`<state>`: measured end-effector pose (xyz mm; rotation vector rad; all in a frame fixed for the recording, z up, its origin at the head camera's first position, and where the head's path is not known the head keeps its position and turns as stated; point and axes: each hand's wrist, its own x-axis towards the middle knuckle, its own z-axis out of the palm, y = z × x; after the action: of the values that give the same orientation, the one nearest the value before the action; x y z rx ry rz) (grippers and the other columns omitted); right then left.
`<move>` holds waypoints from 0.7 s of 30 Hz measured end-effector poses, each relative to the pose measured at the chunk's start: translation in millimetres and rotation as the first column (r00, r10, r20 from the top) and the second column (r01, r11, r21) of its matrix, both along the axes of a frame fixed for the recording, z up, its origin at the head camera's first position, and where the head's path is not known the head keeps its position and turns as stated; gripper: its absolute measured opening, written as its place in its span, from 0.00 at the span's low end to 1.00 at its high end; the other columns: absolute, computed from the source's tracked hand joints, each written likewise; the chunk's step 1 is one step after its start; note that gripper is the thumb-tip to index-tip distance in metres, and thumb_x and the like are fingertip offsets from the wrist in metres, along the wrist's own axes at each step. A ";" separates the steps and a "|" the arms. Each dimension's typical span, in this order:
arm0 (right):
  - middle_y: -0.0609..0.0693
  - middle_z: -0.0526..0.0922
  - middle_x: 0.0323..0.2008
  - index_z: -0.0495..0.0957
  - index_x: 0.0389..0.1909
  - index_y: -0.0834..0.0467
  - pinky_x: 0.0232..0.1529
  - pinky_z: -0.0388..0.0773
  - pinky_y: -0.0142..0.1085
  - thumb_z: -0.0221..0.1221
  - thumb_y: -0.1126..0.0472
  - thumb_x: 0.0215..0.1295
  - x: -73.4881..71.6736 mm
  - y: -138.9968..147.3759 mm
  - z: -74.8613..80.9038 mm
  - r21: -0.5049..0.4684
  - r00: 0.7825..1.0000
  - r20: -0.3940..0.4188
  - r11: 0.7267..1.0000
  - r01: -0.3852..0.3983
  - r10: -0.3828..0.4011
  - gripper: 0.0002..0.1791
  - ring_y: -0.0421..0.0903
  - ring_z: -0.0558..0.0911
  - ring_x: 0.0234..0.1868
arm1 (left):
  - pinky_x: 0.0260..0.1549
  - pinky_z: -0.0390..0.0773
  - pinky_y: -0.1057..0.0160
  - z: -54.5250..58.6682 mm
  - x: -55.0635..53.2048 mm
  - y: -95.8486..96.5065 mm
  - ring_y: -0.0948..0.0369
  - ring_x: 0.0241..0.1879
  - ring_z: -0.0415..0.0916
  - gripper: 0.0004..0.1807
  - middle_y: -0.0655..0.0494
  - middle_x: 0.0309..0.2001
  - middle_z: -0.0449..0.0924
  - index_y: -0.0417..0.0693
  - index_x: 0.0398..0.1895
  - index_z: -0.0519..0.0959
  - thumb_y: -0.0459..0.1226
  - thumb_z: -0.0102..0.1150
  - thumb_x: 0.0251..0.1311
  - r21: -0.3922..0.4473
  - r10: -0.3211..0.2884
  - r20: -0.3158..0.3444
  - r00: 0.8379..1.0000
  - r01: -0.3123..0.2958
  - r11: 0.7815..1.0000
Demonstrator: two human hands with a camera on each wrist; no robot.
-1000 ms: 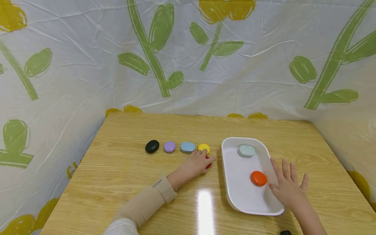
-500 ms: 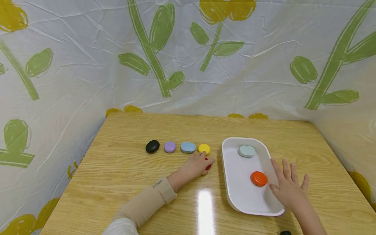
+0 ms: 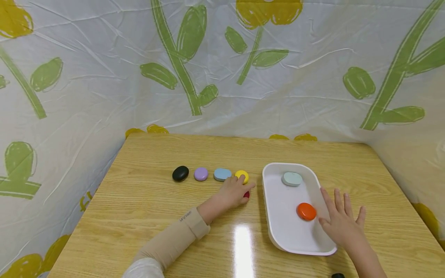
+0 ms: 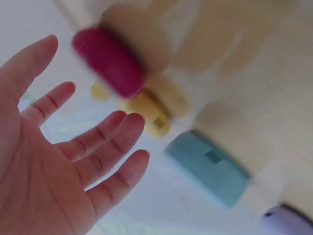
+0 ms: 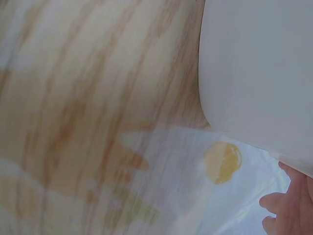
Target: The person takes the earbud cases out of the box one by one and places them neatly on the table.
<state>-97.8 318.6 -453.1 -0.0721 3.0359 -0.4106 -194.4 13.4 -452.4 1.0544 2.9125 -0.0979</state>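
Note:
My left hand [image 3: 232, 192] hovers over a red rounded piece [image 3: 247, 194], which it partly covers in the head view. In the left wrist view its fingers are spread and loosely bent, with a gap between them and the red piece [image 4: 110, 61]. Just behind lies a round yellow piece [image 3: 238, 173], partly behind a finger. A blue oblong piece [image 3: 222, 173] is to its left. My right hand [image 3: 342, 224], fingers spread, rests against the right side of a white tray [image 3: 285, 227]. An orange round piece [image 3: 306, 211] and a pale mint oblong piece [image 3: 292, 178] lie in the tray.
A purple round piece [image 3: 201, 174] and a black oval piece [image 3: 180, 173] continue the row leftward on the wooden table [image 3: 153, 216]. A small black object [image 3: 338, 275] shows at the bottom edge. A flower-printed sheet [image 3: 250, 100] encloses the back and sides.
The fingers of my left hand have shifted slightly and straightened above the red piece, which looks unmoved. My right hand and the tray have stayed in place.

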 end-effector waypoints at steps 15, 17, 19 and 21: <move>0.67 0.28 0.68 0.29 0.71 0.45 0.48 0.06 0.60 0.52 0.55 0.61 -0.3 0.0 -0.3 -0.001 1.000 0.002 1.000 0.004 -0.004 0.47 0.61 0.19 0.64 | 0.56 0.62 0.59 24.4 -28.7 78.0 0.62 0.61 0.57 0.27 0.61 0.65 0.56 0.68 0.68 0.53 0.49 0.39 0.66 -0.044 -0.174 -0.124 0.977 0.170 0.984; 0.68 0.28 0.68 0.29 0.71 0.45 0.48 0.06 0.60 0.52 0.55 0.61 -0.7 0.1 -0.5 -0.002 1.000 0.001 1.000 0.004 -0.004 0.47 0.62 0.19 0.64 | 0.57 0.60 0.59 20.0 -31.0 88.1 0.62 0.62 0.55 0.27 0.62 0.65 0.55 0.69 0.69 0.52 0.49 0.39 0.66 -0.069 -0.186 -0.115 0.976 0.179 0.981; 0.68 0.29 0.68 0.29 0.71 0.45 0.48 0.07 0.60 0.52 0.55 0.62 -0.6 0.0 -0.7 -0.002 1.000 -0.001 1.000 0.003 -0.003 0.47 0.62 0.19 0.65 | 0.58 0.59 0.60 15.2 -32.7 97.2 0.63 0.62 0.54 0.28 0.63 0.65 0.55 0.70 0.69 0.51 0.50 0.38 0.66 -0.097 -0.197 -0.115 0.974 0.186 0.978; 0.68 0.29 0.68 0.29 0.71 0.45 0.48 0.07 0.61 0.52 0.55 0.62 -0.6 0.3 -0.7 -0.003 1.000 -0.004 1.000 0.002 -0.002 0.47 0.62 0.19 0.65 | 0.57 0.59 0.62 11.0 -34.1 105.8 0.65 0.61 0.54 0.27 0.64 0.63 0.55 0.71 0.68 0.51 0.50 0.38 0.65 -0.124 -0.208 -0.125 0.970 0.193 0.973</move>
<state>-98.4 318.9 -453.8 -0.0696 3.0393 -0.4151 -228.5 119.2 -441.4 1.3715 2.8674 -0.3486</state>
